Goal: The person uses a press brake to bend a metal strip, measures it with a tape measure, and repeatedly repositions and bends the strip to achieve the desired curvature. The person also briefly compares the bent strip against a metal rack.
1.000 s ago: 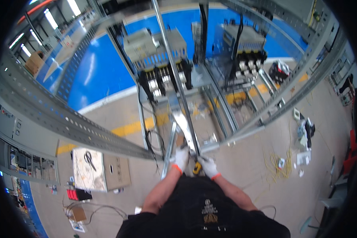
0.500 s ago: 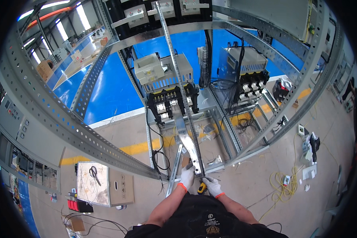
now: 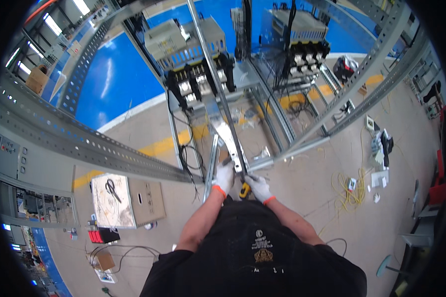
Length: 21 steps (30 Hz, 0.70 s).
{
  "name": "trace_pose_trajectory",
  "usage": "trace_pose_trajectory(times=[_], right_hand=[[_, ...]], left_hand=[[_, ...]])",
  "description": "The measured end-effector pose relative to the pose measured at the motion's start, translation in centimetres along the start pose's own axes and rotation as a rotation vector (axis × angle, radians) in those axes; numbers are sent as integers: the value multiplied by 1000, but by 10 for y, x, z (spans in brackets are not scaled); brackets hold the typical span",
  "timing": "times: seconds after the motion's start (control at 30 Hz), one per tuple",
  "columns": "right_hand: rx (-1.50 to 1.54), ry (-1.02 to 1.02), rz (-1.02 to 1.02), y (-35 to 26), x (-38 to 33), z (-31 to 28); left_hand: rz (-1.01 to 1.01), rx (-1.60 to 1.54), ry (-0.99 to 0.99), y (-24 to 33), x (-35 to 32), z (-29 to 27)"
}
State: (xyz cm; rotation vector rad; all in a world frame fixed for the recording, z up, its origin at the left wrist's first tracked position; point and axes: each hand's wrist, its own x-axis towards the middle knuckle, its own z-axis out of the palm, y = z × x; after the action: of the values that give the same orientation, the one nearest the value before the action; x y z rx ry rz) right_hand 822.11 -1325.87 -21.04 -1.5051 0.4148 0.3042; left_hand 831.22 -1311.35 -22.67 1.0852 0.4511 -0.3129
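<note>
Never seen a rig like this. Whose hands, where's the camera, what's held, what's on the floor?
No robot: these are a person's hands in white, orange-cuffed gloves. A wide fisheye camera on the head looks down, so straight edges bend near the rim. The left hand is at the lower end of a flat shiny bar, seemingly holding it. The right hand is at the lower end of a long narrow strip, beside a yellow-and-black tool; its exact grip is unclear. A perforated metal frame stands ahead. On the floor are a box with scissors on top, at left, and a loose yellow cord, at right.
</note>
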Motion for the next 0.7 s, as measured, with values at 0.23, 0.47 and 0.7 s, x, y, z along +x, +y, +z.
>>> trace_pose_trajectory(times=[0.23, 0.47, 0.7], right_hand=[[173, -28, 21, 20, 13, 0], [196, -51, 8, 23, 17, 2], [179, -120, 23, 13, -3, -15]], left_hand=[[-21, 8, -40, -6, 9, -5], [-23, -1, -40, -6, 14, -10], [-190, -34, -165, 29, -8, 9]])
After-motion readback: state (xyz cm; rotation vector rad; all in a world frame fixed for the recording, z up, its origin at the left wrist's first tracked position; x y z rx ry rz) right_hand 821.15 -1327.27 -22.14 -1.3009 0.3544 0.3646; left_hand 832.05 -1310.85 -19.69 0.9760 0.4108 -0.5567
